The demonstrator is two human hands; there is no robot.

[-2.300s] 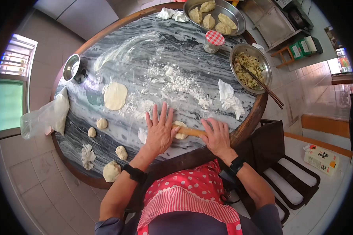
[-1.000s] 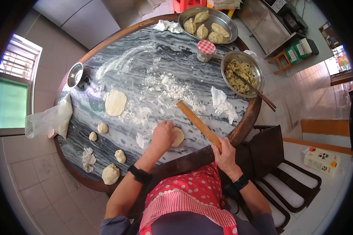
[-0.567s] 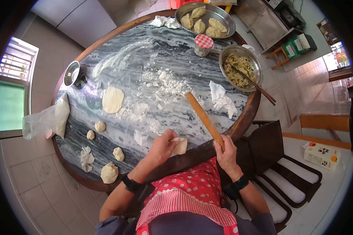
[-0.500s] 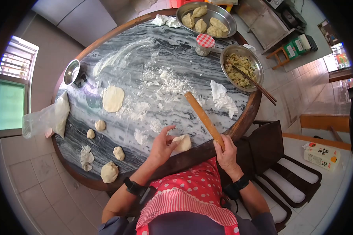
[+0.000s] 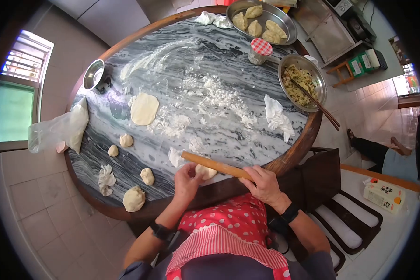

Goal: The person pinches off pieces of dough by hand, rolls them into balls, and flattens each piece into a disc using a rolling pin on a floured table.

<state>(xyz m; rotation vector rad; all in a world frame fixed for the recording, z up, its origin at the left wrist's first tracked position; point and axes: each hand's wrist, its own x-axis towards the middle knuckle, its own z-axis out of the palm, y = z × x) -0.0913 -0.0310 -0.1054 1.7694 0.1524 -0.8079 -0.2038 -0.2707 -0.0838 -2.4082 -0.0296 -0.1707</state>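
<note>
My right hand (image 5: pixel 265 186) is wrapped round one end of a wooden rolling pin (image 5: pixel 217 165), which lies across a small piece of dough (image 5: pixel 206 172) near the table's front edge. At the left side of that dough, my left hand (image 5: pixel 187 183) pinches its edge with thumb and fingers. A flat dough round (image 5: pixel 144 109) rests farther back on the left, beside scattered flour (image 5: pixel 214 93). Several small dough lumps (image 5: pixel 147 176) and a larger dough ball (image 5: pixel 134 199) sit on the marble at the front left.
On the marble table (image 5: pixel 172 60) stand a tray (image 5: pixel 291 32) of dumplings, a red-lidded jar (image 5: pixel 259 51), a bowl (image 5: pixel 284 86) of filling with chopsticks, a small metal bowl (image 5: pixel 94 74) and a flour bag (image 5: pixel 77 123). Another person (image 5: pixel 396 161) is at the far right.
The rolling pin has swung down from a steep slant to lie over the small dough. My right hand has moved inward and turned. Another person has come into view at the right.
</note>
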